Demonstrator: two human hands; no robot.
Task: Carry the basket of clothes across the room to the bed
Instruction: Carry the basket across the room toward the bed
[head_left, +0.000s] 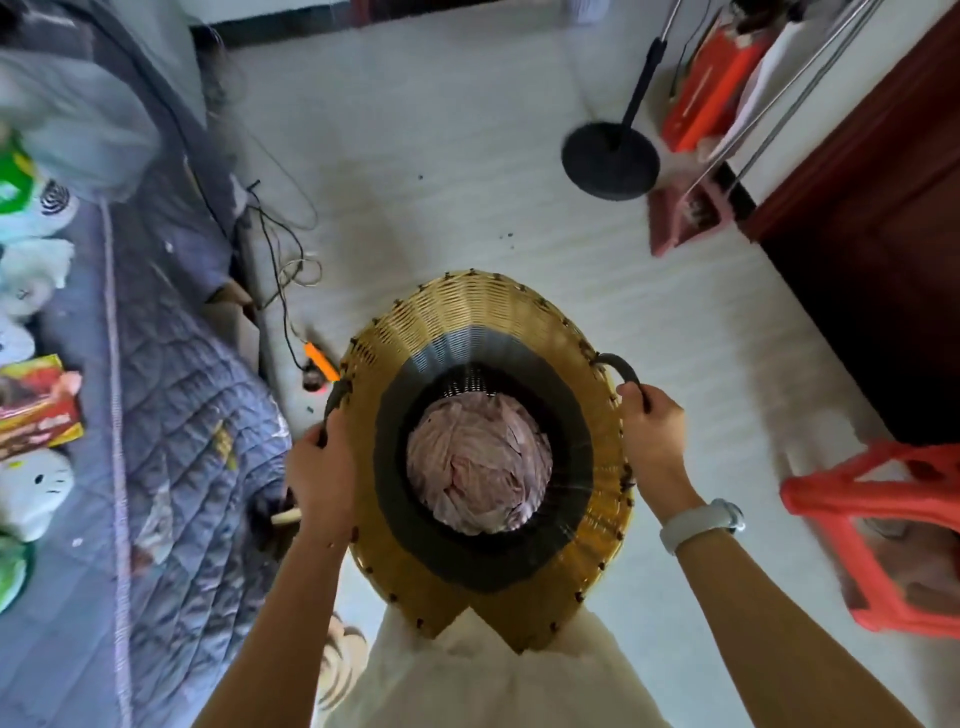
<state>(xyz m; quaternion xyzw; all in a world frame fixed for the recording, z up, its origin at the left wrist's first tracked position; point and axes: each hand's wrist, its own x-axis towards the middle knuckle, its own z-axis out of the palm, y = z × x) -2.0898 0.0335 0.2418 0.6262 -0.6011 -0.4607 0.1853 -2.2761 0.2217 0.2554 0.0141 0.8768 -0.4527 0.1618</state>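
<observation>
A tall woven basket (467, 312), yellow at the rim with grey and black bands lower down, hangs in front of my body above the floor. Pale pink clothes (478, 467) lie bunched at its bottom. My left hand (319, 467) is closed around the dark handle on the basket's left side. On the right side, my right hand (652, 431), with a white wristband, grips the other dark handle. The bed (176, 415), covered by a blue-grey quilt, runs along the left of the view, close beside the basket.
Soft toys and a colourful box (36, 410) lie on the bed. Cables and an orange plug (322, 358) trail on the floor by the bed. A black round stand base (610, 161) is ahead right, a red plastic stool (878, 530) at right, a dark wooden door (883, 208) beyond.
</observation>
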